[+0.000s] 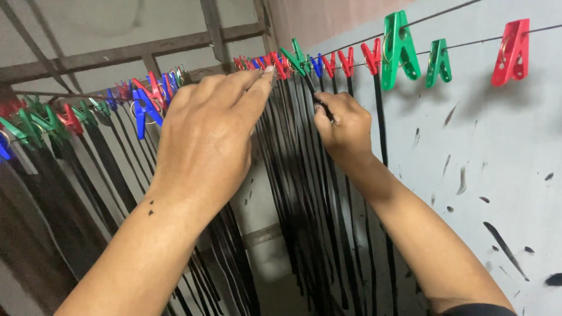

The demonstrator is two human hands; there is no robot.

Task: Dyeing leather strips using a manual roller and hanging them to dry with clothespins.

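Two bare hands are raised to a wire line (pixel 451 44) full of plastic clothespins. The left hand (pixel 205 137) has its fingers pressed together and stretched forward, and the fingertips touch a red clothespin (pixel 280 64) on the line. The right hand (pixel 345 126) is closed and pinches a thin black strip (pixel 320 105) just below a green clothespin (pixel 297 57). Many more black strips (pixel 304 205) hang down between both arms. Beside them stands a grey wall (pixel 503 164) with dark paint marks.

Left hand (pixel 205 140) reaches a red clothespin (pixel 280 64); right hand (pixel 342 126) pinches a black strip (pixel 319 100).
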